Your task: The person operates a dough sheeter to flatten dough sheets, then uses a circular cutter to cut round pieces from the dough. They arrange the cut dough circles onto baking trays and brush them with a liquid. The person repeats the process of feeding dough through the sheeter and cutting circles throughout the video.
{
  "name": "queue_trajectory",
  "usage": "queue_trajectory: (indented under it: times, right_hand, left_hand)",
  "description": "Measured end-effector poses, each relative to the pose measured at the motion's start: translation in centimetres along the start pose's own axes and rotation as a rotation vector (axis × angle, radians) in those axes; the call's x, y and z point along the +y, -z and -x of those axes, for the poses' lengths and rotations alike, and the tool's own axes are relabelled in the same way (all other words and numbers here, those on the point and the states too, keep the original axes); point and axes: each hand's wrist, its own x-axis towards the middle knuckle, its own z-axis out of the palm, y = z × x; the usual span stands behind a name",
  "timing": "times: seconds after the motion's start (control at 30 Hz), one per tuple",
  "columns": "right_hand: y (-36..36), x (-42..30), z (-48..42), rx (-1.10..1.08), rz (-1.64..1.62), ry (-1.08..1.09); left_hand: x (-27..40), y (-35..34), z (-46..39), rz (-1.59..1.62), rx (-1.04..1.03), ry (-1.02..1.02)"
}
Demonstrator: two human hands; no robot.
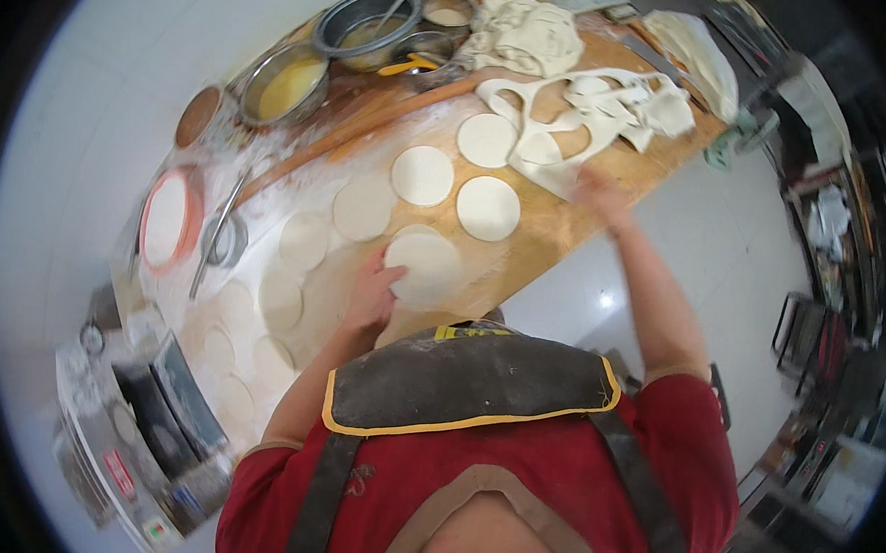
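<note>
My left hand [376, 292] grips a round of dough [427, 264] by its left edge, thumb on top; the round is blurred and overlaps a pale disc edge behind it. At the board's right side my right hand [601, 195], also blurred, is at the lower edge of a cut-out dough sheet [546, 178] full of round holes. Whether its fingers pinch the sheet is unclear. Between the hands lie loose dough rounds, one [488, 208] nearest the middle, another [423, 175] to its left, and a third [486, 140] beside the sheet.
A long wooden rolling pin [361, 126] lies diagonally behind the rounds. More floured rounds [280, 298] spread leftward. Beyond are a bowl of yellow liquid [283, 92], a dark pot [366, 28] and a dough heap [527, 37]. A dough-rolling machine [142, 426] stands lower left.
</note>
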Motion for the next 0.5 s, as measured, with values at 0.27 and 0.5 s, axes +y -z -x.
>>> queue_trajectory:
  times: [0.27, 0.5]
  right_hand:
    - [-15.8, -6.6, 21.3, 0.352, -0.836, -0.232]
    - [-16.5, -2.9, 43.0, 0.829, 0.254, -0.487]
  left_hand:
    - [-1.6, -7.2, -10.3, -0.912, -0.573, -0.184]
    - [-8.4, -1.4, -26.1, -1.783, -0.221, -1.032]
